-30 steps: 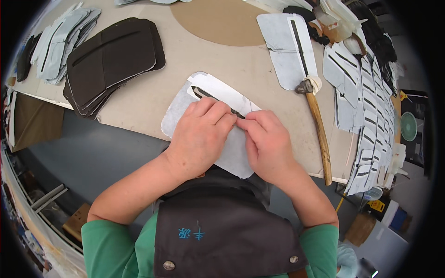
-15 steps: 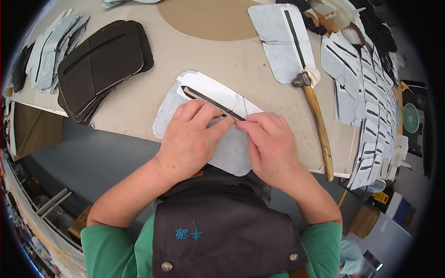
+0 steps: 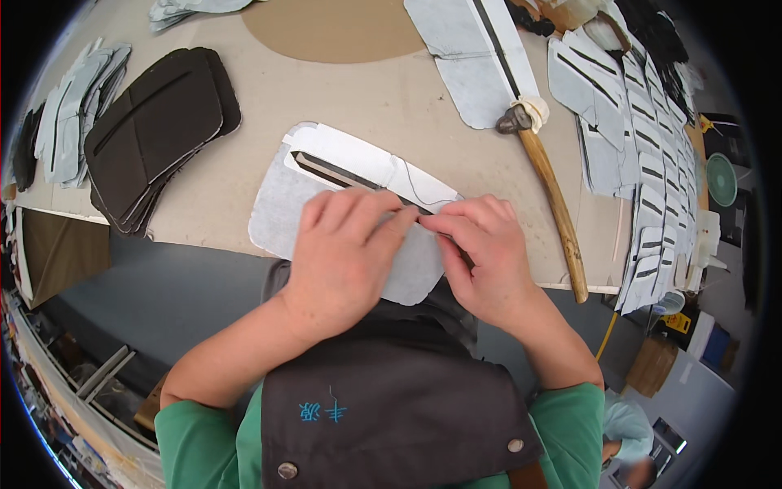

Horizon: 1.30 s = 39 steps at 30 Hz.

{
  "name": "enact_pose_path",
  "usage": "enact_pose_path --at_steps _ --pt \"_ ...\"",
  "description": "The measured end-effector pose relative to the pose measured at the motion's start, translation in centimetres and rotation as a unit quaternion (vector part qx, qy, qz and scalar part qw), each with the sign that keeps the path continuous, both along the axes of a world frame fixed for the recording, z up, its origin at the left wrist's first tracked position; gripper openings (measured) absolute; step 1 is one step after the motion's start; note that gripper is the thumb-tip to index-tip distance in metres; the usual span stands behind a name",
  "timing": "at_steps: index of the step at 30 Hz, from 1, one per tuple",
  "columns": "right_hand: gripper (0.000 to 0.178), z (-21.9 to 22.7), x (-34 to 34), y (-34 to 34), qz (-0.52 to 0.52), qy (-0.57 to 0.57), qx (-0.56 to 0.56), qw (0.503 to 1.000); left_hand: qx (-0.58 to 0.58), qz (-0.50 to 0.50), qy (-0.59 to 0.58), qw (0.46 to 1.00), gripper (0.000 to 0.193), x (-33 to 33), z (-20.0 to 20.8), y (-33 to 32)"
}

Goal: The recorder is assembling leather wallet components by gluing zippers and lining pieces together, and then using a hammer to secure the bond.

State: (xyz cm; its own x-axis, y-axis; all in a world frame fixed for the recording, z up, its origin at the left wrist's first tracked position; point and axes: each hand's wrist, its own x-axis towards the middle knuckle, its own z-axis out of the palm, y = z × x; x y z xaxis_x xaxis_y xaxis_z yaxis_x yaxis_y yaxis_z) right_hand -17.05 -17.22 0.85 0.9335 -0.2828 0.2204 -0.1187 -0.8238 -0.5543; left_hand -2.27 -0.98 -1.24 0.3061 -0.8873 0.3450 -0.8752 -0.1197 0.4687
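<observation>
A pale grey fabric panel lies at the table's front edge, its near corner hanging over. Along it runs a white backing strip with a long dark-edged slot, and a loose dark thread curls over the strip. My left hand is closed on the panel, thumb and forefinger pinched at the slot's right part. Opposite it, my right hand pinches the slot's right end, its fingertips nearly meeting the left ones. A bit of dark material shows beneath the right fingers. The exact pinched edge is partly hidden by my fingertips.
A wooden-handled hammer rests right of my hands, its head touching another slotted grey panel. Dark brown panels are stacked at left, beside grey pieces. Overlapping slotted pieces line the right edge. A tan oval lies at the back.
The view has shifted, so the table's things sit further left or higher. The panel has slid slightly nearer me. My fingers still pinch at the slot, the left hand slightly more bunched.
</observation>
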Motion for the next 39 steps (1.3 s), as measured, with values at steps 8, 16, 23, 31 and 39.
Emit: enact_pose_path --at_steps 8,16,23,31,39 --pt "0.043 -1.0 -1.6 -1.5 0.047 -0.018 -0.042 0.998 -0.004 -0.003 0.000 1.000 0.037 -0.5 -0.9 0.0" --pt "0.054 -0.5 -1.1 -0.6 -0.008 -0.025 0.146 0.989 0.006 -0.006 -0.032 0.999 0.041 -0.9 -0.5 -0.1" --pt "0.056 -1.8 -2.8 -2.0 0.026 -0.041 0.051 0.998 -0.003 -0.005 -0.029 1.000 0.040 -0.6 -0.5 -0.3" --pt "0.046 -0.4 -0.5 -0.7 -0.024 -0.084 0.256 0.963 -0.053 -0.025 0.073 0.996 0.028 1.8 0.5 2.6" --pt "0.047 -1.1 4.6 1.1 0.000 -0.041 0.185 0.982 -0.070 0.043 0.056 0.995 0.032 2.9 -0.6 2.8"
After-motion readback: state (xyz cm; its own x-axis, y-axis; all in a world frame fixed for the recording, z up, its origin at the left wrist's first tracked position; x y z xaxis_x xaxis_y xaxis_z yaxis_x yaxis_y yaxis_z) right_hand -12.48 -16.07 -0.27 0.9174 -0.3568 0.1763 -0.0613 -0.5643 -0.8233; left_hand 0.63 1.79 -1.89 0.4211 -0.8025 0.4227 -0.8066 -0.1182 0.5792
